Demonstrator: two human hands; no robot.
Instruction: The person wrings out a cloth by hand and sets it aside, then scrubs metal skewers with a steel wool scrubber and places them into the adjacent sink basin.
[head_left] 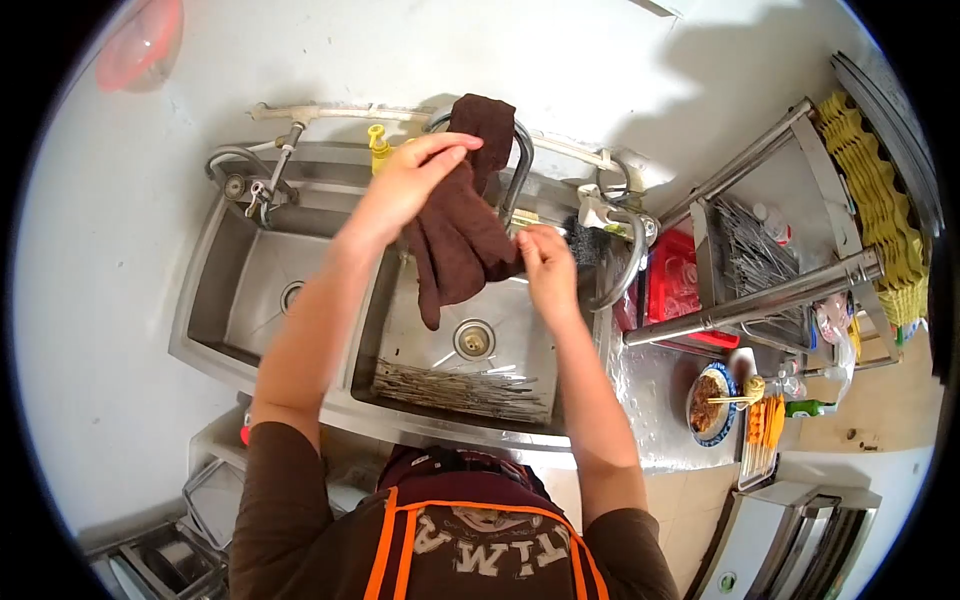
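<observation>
A dark brown cloth hangs in folds over the right sink basin, its upper end lying across a curved faucet pipe. My left hand is closed at the cloth's upper part, fingers and thumb brought together against it. Lower down and to the right, my right hand pinches the cloth's edge between thumb and fingers. Below the cloth, many thin skewers lie along the near side of the basin, close to its drain.
A second sink basin is at the left, with a tap. Behind my left hand stands a yellow pump bottle. At the right are a metal rack holding skewers, a red basket and a bowl of food.
</observation>
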